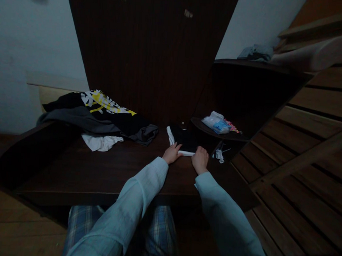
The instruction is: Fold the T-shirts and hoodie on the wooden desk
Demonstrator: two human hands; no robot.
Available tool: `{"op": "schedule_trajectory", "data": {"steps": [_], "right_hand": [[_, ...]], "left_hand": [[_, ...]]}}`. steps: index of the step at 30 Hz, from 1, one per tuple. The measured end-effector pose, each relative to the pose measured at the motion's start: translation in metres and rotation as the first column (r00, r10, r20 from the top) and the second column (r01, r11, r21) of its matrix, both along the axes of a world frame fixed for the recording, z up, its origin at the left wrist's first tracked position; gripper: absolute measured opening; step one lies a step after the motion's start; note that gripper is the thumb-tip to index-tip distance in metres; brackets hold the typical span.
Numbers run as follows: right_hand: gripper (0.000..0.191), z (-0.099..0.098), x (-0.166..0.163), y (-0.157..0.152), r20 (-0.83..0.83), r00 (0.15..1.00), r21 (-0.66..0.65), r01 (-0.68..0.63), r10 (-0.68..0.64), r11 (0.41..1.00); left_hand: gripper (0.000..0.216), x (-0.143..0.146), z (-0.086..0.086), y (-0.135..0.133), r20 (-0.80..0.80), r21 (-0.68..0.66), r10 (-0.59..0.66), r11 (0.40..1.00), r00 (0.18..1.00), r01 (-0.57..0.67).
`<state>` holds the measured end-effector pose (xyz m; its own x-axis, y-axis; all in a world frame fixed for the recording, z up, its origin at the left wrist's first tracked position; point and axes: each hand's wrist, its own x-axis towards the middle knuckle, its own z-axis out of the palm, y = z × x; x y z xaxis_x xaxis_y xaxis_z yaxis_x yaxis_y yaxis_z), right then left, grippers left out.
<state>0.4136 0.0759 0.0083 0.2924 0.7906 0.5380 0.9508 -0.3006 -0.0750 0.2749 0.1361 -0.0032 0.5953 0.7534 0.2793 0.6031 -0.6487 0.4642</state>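
Folded black garment with white edge [186, 141] lies centre frame on dark wooden table [98, 173]. Left hand [172, 153] flat on its near edge, fingers spread, gripping nothing, seemingly pressing fold flat. Right hand [200, 159] curled beside it; grip hidden. Crumpled dark clothes heap [102, 116] left of centre.

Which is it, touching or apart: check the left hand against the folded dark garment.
Touching. The head view shows the left hand lying with its fingers on the near white edge of the folded dark garment, with no gap between them.
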Motion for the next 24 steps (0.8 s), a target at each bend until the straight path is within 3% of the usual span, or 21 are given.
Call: {"op": "schedule_trajectory", "data": {"steps": [2, 5, 9, 15, 19, 24], "right_hand": [[0.036, -0.006, -0.015, 0.007, 0.000, 0.988, 0.084, -0.156, 0.157, 0.984], [0.041, -0.012, -0.034, 0.017, -0.051, 0.943, 0.044, -0.326, 0.328, 0.944], [0.041, -0.015, -0.043, 0.024, -0.171, 0.935, 0.018, -0.314, 0.312, 0.949], [0.042, -0.014, -0.039, 0.022, -0.154, 0.903, 0.055, -0.397, 0.401, 0.916], [0.043, -0.014, -0.040, 0.019, -0.151, 0.883, 0.044, -0.444, 0.445, 0.895], [0.039, -0.009, -0.054, 0.016, -0.080, 0.863, 0.182, -0.479, 0.498, 0.859]], "left_hand": [[0.054, 0.002, -0.001, 0.001, 0.017, 0.019, -0.002, 1.000, 1.000, 0.002], [0.049, -0.001, -0.005, 0.004, 0.068, 0.033, -0.022, 0.999, 0.997, 0.020], [0.048, -0.011, -0.008, 0.006, 0.152, 0.026, -0.054, 0.998, 0.987, 0.051], [0.045, -0.034, -0.006, 0.002, 0.286, 0.094, -0.099, 0.993, 0.953, 0.075], [0.038, -0.068, 0.002, 0.002, 0.324, 0.129, 0.031, 0.989, 0.946, -0.077], [0.039, -0.112, 0.015, 0.006, 0.392, 0.193, 0.240, 0.922, 0.888, -0.334]]}}
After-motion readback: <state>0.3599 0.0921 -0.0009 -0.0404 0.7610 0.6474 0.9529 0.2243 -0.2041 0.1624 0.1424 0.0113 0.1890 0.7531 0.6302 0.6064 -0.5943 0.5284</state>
